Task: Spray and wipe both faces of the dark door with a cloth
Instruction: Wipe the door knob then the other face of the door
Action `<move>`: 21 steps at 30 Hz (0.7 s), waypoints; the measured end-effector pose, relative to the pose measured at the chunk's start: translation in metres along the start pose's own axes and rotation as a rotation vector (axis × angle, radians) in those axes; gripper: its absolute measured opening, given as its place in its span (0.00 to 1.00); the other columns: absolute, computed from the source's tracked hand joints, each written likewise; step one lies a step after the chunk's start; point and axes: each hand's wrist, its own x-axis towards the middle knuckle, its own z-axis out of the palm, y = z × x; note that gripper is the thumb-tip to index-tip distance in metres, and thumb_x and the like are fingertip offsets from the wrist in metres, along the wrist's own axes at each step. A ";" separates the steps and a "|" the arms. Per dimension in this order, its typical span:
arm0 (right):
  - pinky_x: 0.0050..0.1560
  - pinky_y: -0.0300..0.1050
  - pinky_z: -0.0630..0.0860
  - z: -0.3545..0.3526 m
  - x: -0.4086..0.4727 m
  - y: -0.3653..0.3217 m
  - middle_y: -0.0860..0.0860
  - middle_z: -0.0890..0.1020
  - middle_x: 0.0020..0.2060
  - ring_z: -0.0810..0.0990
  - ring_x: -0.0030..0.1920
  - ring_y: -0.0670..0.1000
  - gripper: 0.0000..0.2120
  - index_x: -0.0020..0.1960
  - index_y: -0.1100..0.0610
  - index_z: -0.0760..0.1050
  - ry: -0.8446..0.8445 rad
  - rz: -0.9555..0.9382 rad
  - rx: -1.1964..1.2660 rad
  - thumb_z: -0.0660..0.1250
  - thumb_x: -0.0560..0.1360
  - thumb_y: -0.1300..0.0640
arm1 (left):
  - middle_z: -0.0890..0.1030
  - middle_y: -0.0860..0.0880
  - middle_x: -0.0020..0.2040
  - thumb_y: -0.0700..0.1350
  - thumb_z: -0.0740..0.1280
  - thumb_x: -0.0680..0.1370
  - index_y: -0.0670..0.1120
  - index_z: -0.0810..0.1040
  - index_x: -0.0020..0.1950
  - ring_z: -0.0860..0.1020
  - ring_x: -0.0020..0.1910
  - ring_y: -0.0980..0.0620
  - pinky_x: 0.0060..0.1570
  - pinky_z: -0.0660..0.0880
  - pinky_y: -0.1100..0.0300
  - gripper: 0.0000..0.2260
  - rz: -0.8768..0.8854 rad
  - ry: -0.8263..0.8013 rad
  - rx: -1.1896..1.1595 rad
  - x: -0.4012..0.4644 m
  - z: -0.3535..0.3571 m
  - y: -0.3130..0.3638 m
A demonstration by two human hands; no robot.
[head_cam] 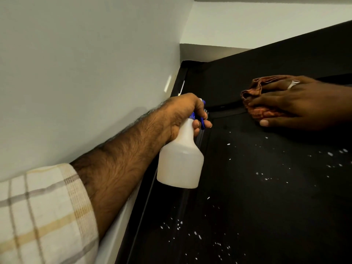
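Note:
The dark door (257,197) fills the right and lower part of the head view, speckled with white spray droplets. My left hand (182,113) grips the neck of a white spray bottle (181,161) with a blue trigger, held close to the door's left edge near its top. My right hand (297,105) lies flat with straight fingers on an orange-brown cloth (253,92), pressing it against the door's upper part. A ring shows on one finger of that hand.
A pale wall (85,63) runs along the left side, meeting the dark door frame (182,77). A white lintel and ceiling (247,25) sit above the door's top. My left forearm, in a rolled checked sleeve (42,216), crosses the lower left.

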 end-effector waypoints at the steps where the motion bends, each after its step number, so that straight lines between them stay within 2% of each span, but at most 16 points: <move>1: 0.83 0.55 0.48 -0.002 0.005 -0.004 0.38 0.57 0.84 0.48 0.84 0.43 0.50 0.83 0.30 0.49 -0.004 -0.009 -0.024 0.30 0.65 0.13 | 0.86 0.40 0.43 0.36 0.65 0.74 0.39 0.79 0.53 0.72 0.23 0.56 0.27 0.76 0.61 0.09 0.007 -0.003 0.003 0.001 -0.001 0.000; 5: 0.84 0.54 0.40 0.004 0.053 -0.037 0.39 0.51 0.86 0.43 0.86 0.48 0.50 0.86 0.36 0.48 0.025 -0.073 -0.036 0.29 0.70 0.17 | 0.87 0.39 0.44 0.35 0.66 0.74 0.38 0.79 0.56 0.73 0.23 0.55 0.28 0.76 0.60 0.12 0.022 -0.006 0.033 0.004 0.005 0.001; 8: 0.84 0.56 0.36 0.008 0.093 -0.064 0.43 0.47 0.87 0.40 0.86 0.50 0.37 0.87 0.40 0.46 0.064 -0.065 -0.004 0.41 0.82 0.27 | 0.87 0.38 0.44 0.35 0.66 0.74 0.39 0.81 0.56 0.74 0.22 0.54 0.28 0.75 0.59 0.12 0.046 0.019 0.051 0.007 0.014 -0.006; 10: 0.83 0.54 0.36 0.009 0.096 -0.070 0.44 0.49 0.87 0.41 0.87 0.50 0.31 0.87 0.41 0.50 0.067 -0.085 0.017 0.44 0.86 0.33 | 0.87 0.38 0.45 0.35 0.66 0.73 0.39 0.82 0.54 0.73 0.21 0.53 0.27 0.73 0.59 0.11 0.049 0.023 0.046 0.008 0.020 -0.014; 13: 0.82 0.49 0.39 0.009 0.060 -0.050 0.41 0.58 0.85 0.47 0.86 0.47 0.29 0.86 0.40 0.57 0.045 -0.154 0.027 0.44 0.87 0.34 | 0.87 0.37 0.45 0.35 0.66 0.71 0.40 0.82 0.54 0.71 0.21 0.53 0.25 0.72 0.59 0.13 0.016 -0.026 -0.012 0.011 0.035 -0.022; 15: 0.83 0.50 0.43 0.005 0.026 -0.030 0.39 0.62 0.84 0.50 0.85 0.45 0.30 0.84 0.38 0.60 0.043 -0.146 0.045 0.45 0.86 0.32 | 0.87 0.36 0.46 0.36 0.66 0.69 0.39 0.80 0.54 0.70 0.21 0.54 0.22 0.71 0.60 0.14 -0.004 -0.047 -0.059 0.011 0.042 -0.022; 19: 0.83 0.47 0.46 -0.004 -0.059 0.024 0.33 0.63 0.81 0.53 0.83 0.38 0.29 0.82 0.34 0.60 0.078 -0.007 0.110 0.44 0.84 0.29 | 0.87 0.36 0.47 0.37 0.65 0.70 0.38 0.80 0.51 0.69 0.20 0.55 0.22 0.72 0.62 0.11 0.008 -0.115 -0.073 0.002 0.072 -0.007; 21: 0.81 0.41 0.45 -0.003 -0.105 0.046 0.29 0.61 0.80 0.52 0.82 0.34 0.29 0.82 0.32 0.59 0.135 0.056 0.115 0.42 0.84 0.27 | 0.87 0.36 0.46 0.37 0.65 0.73 0.39 0.80 0.49 0.68 0.20 0.55 0.22 0.72 0.63 0.08 0.015 -0.147 -0.062 -0.006 0.092 0.004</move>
